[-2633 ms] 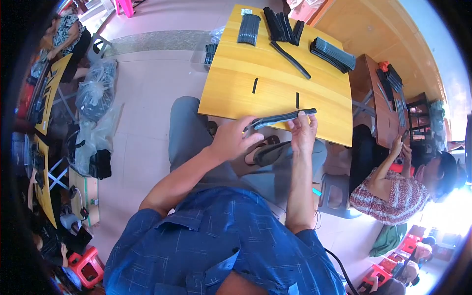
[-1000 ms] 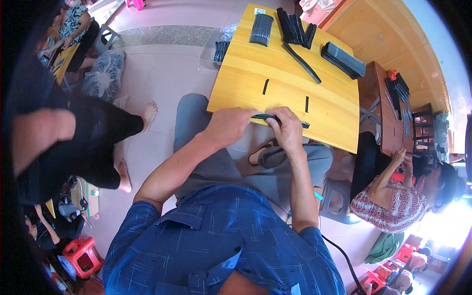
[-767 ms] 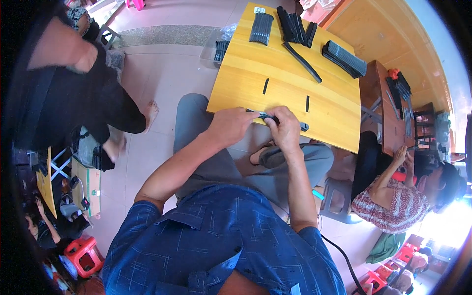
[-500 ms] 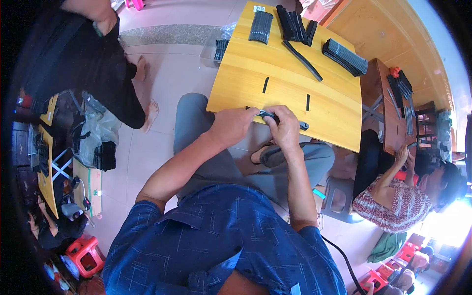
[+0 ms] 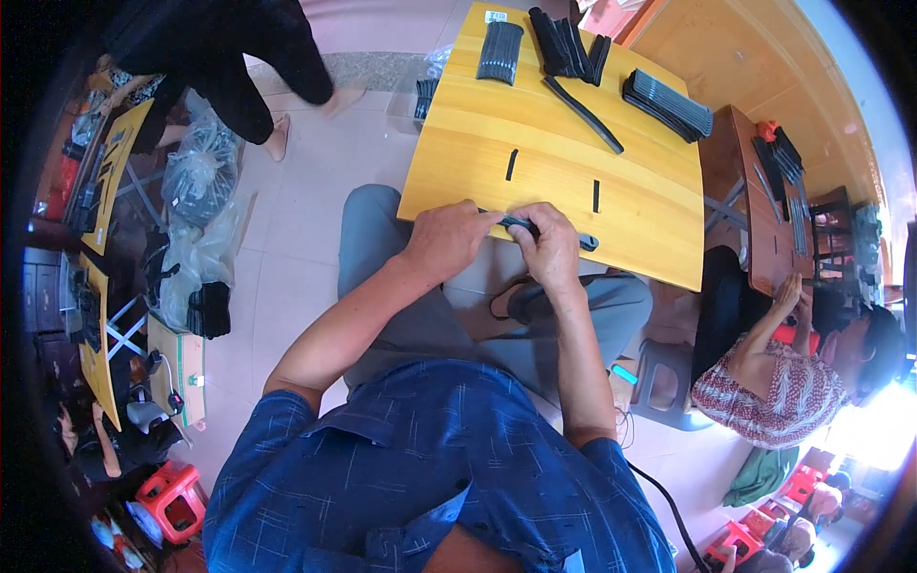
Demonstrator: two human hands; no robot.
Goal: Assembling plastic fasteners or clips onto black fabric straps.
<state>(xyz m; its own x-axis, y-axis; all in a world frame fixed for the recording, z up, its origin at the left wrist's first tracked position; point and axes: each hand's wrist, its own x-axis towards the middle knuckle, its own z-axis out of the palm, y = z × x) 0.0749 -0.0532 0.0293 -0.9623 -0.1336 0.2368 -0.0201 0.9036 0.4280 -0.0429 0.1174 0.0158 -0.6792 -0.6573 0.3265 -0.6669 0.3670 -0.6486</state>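
A dark, narrow, flexible strip lies along the near edge of the yellow wooden table. My left hand pinches its left part, with the fingertips closed on it. Close beside, my right hand grips the strip between thumb and fingers. The rounded dark end shows past my right hand; much of the strip is hidden under my fingers. Farther in on the tabletop are two short black marks. A single long dark strip lies slanted beyond them.
Bundles of dark strips lie at the table's far left, far middle and right. A clear plastic bin stands beyond its left edge. At right, a seated co-worker is by a brown table. Someone in black stands at left.
The person in black at the left has walked farther away, uncovering plastic bags and another table. At the right, the co-worker's hands have shifted slightly. My hands stay nearly in place on the strip.
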